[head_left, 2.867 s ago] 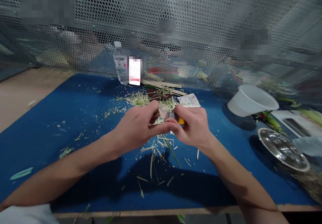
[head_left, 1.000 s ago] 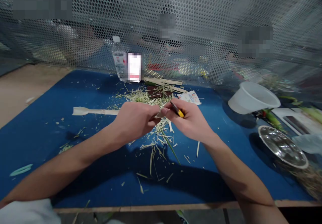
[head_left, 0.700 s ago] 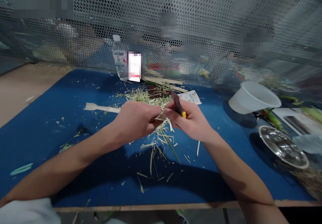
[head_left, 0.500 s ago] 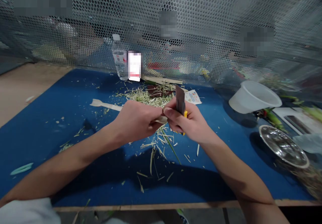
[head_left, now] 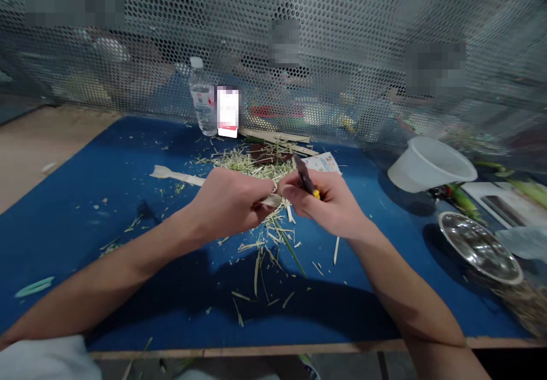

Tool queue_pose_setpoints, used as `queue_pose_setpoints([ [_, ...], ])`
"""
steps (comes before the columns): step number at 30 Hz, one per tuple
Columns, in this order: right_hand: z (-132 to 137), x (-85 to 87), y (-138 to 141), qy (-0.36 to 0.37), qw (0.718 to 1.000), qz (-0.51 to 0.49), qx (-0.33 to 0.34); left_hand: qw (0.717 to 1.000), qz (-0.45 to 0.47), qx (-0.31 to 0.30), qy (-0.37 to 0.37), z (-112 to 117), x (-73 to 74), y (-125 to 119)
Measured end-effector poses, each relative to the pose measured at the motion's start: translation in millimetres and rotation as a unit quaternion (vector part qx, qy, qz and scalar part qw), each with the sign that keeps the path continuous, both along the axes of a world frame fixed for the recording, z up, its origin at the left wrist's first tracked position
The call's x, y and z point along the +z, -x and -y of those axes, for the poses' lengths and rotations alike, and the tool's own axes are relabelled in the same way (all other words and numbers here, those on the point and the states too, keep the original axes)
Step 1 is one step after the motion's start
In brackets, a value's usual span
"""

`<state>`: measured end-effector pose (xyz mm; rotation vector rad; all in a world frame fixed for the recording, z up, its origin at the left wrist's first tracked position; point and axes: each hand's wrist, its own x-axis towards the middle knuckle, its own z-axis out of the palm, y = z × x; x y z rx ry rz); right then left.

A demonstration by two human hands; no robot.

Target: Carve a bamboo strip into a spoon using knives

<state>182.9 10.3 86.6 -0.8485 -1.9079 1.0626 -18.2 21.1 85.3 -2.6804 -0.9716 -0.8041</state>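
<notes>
A clear bottle stands beside a lit phone, before a perforated metal panel; a white tub sits near a shiny metal bowl.

Pale flat strip: narrow, widening to a flared far end; held roughly crosswise in the left hand, flared end projecting left, the opposite end showing between the hands. Cutter: dark blade, yellow part visible, remainder concealed; gripped in the right hand, blade pointing up, tilted left. Contact between blade and strip: none visible.
</notes>
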Motion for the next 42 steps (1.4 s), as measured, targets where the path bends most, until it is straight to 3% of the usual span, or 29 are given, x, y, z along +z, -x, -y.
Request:
queue_pose_setpoints([
  [7,0,8.4,-8,-0.004,0.995,0.099,0.029,0.995,-0.052,-0.054,0.060,-1,0.3,1],
  [16,2,12.3,-12,-0.024,0.986,0.158,0.040,0.991,-0.090,-0.053,0.082,-2,0.1,2],
  [31,8,11.8,-9,-0.129,0.970,0.207,0.005,0.989,-0.123,-0.061,0.064,-7,-4.7,1],
  [35,9,14.2,-11,-0.141,0.969,0.204,-0.013,0.987,-0.131,-0.088,0.031,-9,1.3,4],
  [39,9,20.4,-15,-0.163,0.965,0.196,-0.059,0.992,-0.058,-0.111,-0.026,-7,15.2,9],
  [41,9,21.9,-18,-0.190,0.956,0.197,-0.103,0.996,0.072,-0.007,-0.056,-5,20.8,11],
  [42,9,21.8,-19,-0.208,0.949,0.200,-0.127,0.985,0.154,0.052,-0.062,-5,22.8,13],
])
